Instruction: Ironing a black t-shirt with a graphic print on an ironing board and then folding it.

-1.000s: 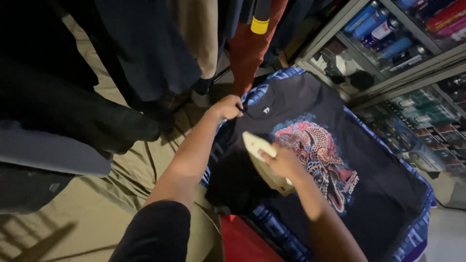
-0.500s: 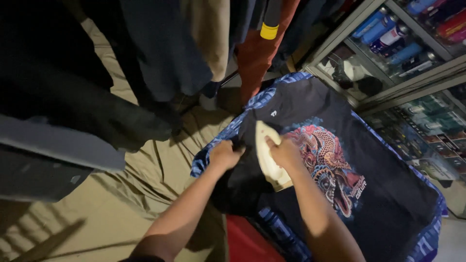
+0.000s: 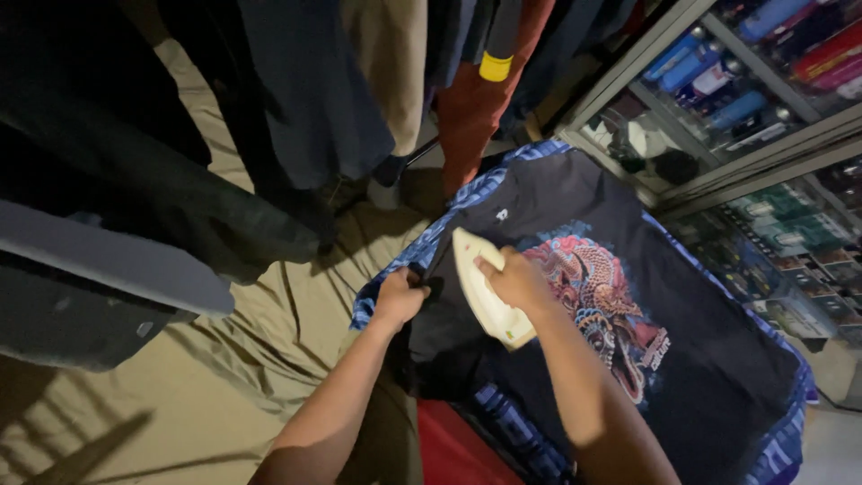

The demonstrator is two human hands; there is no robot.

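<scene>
Ironing is the work under way: the right hand [image 3: 514, 280] is closed around the handle of a cream-coloured plastic clothes iron [image 3: 485, 289], which rests sole-down on a black cotton T-shirt with a red and blue dragon print [image 3: 575, 278]. The left hand [image 3: 400, 298] is closed too, its fingers pinching the shirt's near edge, just beside the iron.

To do this step well, I judge that the left grip should pull the fabric taut and flat while the iron glides away from those fingers, never toward them. The iron sits just beside the printed dragon; passing hot metal over the print could mar it, so keeping to the plain black cloth seems wise. Slow, even strokes without lingering in one spot should prevent scorching.

The T-shirt lies spread face up on a blue patterned cloth [image 3: 790, 431] that covers the surface, its collar toward the far end and the hem toward the lower right. It looks mostly flat, with some bunching at the edge under the left hand. Beside it lies a rumpled khaki fabric [image 3: 233, 377]; dark hanging garments [image 3: 296, 99] crowd the top, and a glass display cabinet [image 3: 718, 108] stands at the right.
</scene>
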